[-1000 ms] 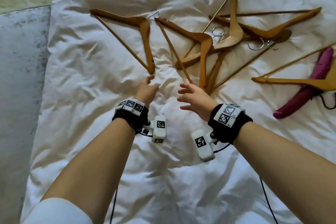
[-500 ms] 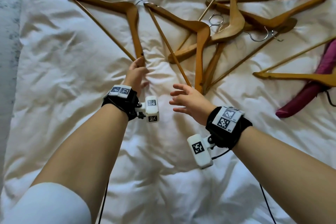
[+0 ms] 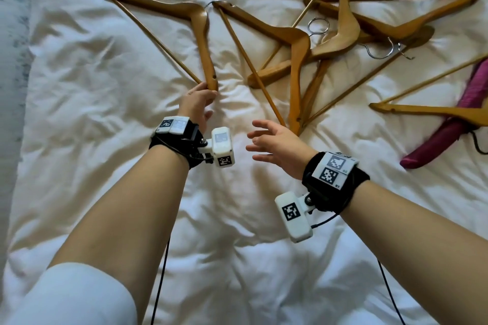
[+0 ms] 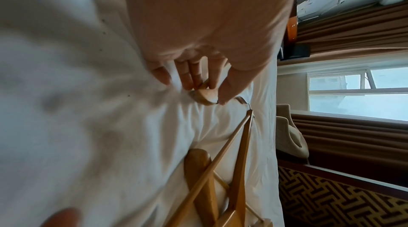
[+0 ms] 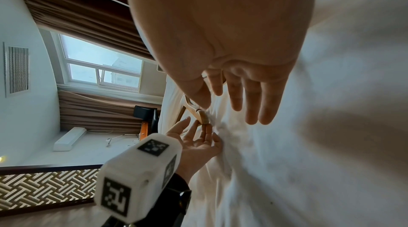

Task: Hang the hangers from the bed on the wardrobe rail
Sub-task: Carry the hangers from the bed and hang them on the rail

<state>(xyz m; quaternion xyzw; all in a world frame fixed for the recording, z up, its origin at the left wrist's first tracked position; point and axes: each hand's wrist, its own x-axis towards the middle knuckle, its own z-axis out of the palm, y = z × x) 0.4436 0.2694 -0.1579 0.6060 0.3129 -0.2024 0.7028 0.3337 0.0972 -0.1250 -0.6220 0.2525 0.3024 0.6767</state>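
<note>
Several wooden hangers lie on the white bed (image 3: pixel 87 119). The leftmost hanger (image 3: pixel 203 42) points its near arm end toward me. My left hand (image 3: pixel 201 96) is at that end, and in the left wrist view its thumb and fingertips (image 4: pixel 191 83) pinch the hanger's rounded tip (image 4: pixel 204 97). A second hanger (image 3: pixel 297 68) lies just to the right, its near end beside my right hand (image 3: pixel 265 138). That hand hovers over the duvet with fingers spread and holds nothing (image 5: pixel 234 103). No wardrobe rail is in view.
More hangers lie crossed in a pile (image 3: pixel 346 29) at the back right, and another one (image 3: pixel 433 111) rests on a magenta folded umbrella (image 3: pixel 464 111) at the right edge. Grey floor (image 3: pixel 12 66) runs along the bed's left side.
My left hand has reached forward from short of the leftmost hanger to its near tip and closed on it. The right hand stays open and has barely moved.
</note>
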